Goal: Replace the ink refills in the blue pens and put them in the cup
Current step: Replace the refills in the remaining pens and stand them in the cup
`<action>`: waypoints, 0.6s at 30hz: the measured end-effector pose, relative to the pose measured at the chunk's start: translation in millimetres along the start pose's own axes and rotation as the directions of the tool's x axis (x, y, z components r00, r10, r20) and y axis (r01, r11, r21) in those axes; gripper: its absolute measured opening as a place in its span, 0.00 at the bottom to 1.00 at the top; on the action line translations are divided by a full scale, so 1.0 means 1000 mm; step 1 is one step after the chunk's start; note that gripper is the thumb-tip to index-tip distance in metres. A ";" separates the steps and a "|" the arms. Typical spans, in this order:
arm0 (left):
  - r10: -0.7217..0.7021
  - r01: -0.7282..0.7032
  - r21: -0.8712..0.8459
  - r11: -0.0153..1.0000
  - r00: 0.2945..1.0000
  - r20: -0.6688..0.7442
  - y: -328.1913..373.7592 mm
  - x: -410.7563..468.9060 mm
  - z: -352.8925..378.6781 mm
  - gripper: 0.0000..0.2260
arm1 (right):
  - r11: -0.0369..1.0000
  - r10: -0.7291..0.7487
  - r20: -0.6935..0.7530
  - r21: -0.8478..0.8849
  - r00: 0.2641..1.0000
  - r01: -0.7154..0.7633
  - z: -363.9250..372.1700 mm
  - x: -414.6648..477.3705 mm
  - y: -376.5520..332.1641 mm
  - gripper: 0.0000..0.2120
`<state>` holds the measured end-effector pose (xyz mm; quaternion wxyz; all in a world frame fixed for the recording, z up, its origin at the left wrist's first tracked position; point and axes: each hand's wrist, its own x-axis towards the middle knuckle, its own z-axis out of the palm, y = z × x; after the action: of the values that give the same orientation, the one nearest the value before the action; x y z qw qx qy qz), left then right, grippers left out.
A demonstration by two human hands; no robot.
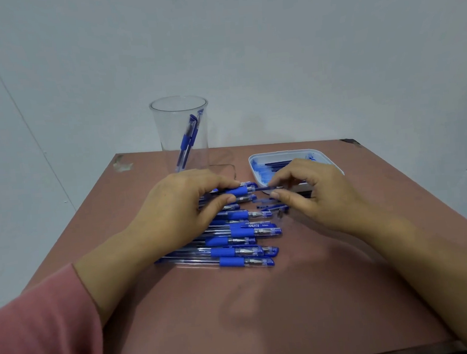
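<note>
The single head view looks forward and down, close over the table (pixel 264 313) (wall behind it).

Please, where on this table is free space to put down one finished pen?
Bare table lies between the pen pile and the near edge, and also right of the tray. It is crowded among the cup, tray, left hand and right hand, with small parts there.

left hand (pixel 184 205): thumb, fingers pinch pen (pixel 239 191) | right hand (pixel 316 196): thumb, forefinger pinch refill (pixel 266 187) | forearms angled inward
</note>
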<state>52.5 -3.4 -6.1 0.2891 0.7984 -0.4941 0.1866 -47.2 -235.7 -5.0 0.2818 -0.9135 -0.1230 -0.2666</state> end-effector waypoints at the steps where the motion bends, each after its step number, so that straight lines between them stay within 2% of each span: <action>1: 0.002 -0.002 0.001 1.000 1.000 0.006 0.000 0.000 0.001 0.12 | 1.000 -0.009 0.023 0.007 1.000 0.009 0.003 0.000 -0.001 0.07; 5: 0.003 -0.003 -0.006 1.000 1.000 0.010 0.000 0.000 0.001 0.12 | 0.999 -0.013 0.070 0.038 0.997 0.010 0.004 0.000 -0.002 0.14; 8: -0.003 0.003 -0.008 1.000 1.000 0.017 0.000 0.000 0.000 0.14 | 0.999 0.004 0.041 0.036 0.999 -0.005 0.003 0.000 -0.001 0.11; 11: -0.011 0.011 -0.021 1.000 0.999 0.033 0.001 0.000 0.001 0.13 | 0.999 0.014 0.083 0.044 0.996 -0.018 0.004 0.000 0.001 0.11; 14: -0.033 0.034 -0.030 0.999 0.999 0.016 0.000 0.000 0.001 0.13 | 0.997 0.070 0.129 -0.055 0.989 -0.063 -0.005 0.001 0.009 0.14; 18: -0.035 0.035 -0.027 0.999 0.999 0.005 0.000 0.000 0.001 0.12 | 0.978 0.134 0.238 -0.186 0.962 -0.090 -0.016 -0.003 0.019 0.10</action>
<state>52.4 -3.8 -6.4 0.3020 0.8033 -0.4833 0.1730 -49.3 -261.1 -4.1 0.1984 -0.9662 -0.0817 -0.1430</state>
